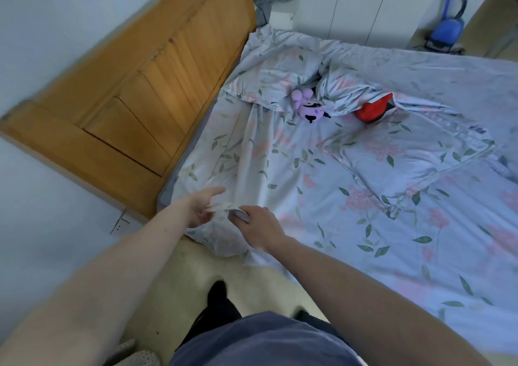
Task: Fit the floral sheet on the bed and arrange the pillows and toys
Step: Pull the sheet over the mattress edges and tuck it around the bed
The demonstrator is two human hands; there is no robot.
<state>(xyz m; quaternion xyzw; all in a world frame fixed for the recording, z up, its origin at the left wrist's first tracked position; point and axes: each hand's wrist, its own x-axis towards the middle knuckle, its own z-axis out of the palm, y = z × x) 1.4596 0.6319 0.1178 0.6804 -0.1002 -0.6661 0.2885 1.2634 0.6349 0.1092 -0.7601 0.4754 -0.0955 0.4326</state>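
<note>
1. Right hand (259, 227) was curled over a bunch of the floral sheet (350, 225) at the near corner of the bed (165, 194), beside the headboard (145, 90); fingers clamped on the fabric.
2. Left hand (200, 208) was just beside it, fingers spread and loose, touching the same bunch of cloth; motion-blurred, so I couldn't tell whether it actually pinched anything.
3. Sheet lay spread over most of the mattress but wrinkled. Near corner hung loose over the edge, not tucked. My read: fitting was under way, this corner not done.
4. Pillows: one matching pillow (269, 85) up near the headboard, a flat one (406, 163) lying askew mid-bed, another crumpled one (353, 90) between them. Not arranged.
5. Toys: purple plush (309, 106) lay between the pillows, red plush (374, 110) half under the crumpled one. Not placed.
6. No readable brands, labels or writing anywhere.
</note>
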